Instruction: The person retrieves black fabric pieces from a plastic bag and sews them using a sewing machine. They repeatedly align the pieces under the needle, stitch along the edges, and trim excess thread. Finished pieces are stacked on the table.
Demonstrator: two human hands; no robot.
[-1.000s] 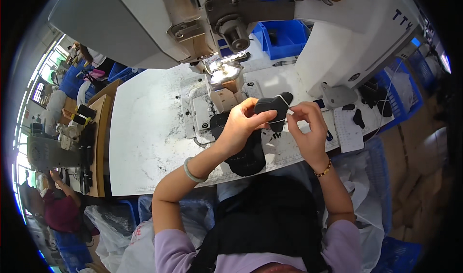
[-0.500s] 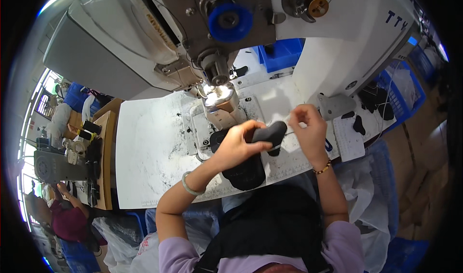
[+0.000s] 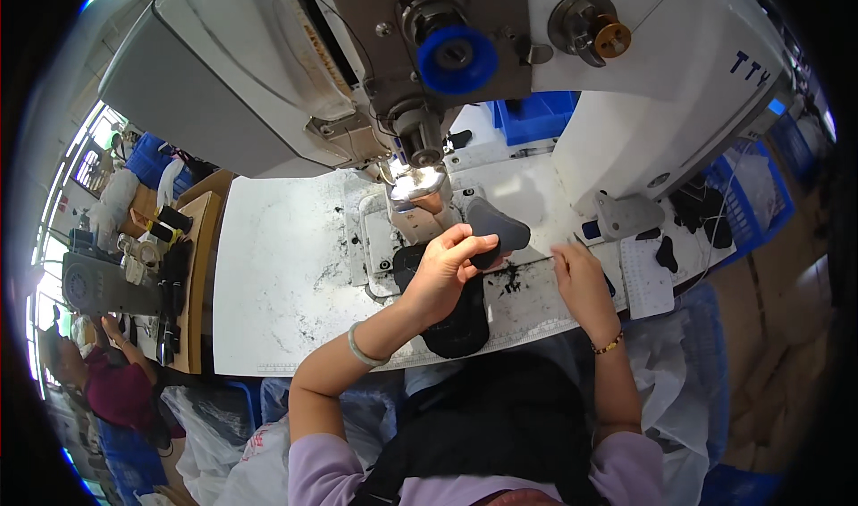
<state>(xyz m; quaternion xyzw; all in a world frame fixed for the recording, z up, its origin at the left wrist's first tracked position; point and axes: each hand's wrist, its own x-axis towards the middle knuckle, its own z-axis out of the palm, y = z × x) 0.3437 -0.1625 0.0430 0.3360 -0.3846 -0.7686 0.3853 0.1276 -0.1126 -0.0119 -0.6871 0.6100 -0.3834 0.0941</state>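
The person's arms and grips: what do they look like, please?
Both sleeves are short and lilac. The left forearm has a smooth pale bangle; the right forearm, a dark beaded bracelet with gold. The left grip and right grip wear no gloves.

Harsh glare atop the machine post (image 3: 416,209) (edges bowed).

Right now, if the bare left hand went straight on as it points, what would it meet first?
The left hand, with the dark grey, curved, flat piece held ahead of it, would probably meet the thick white upright machine column, up and to the right. Depth is hard to judge here.
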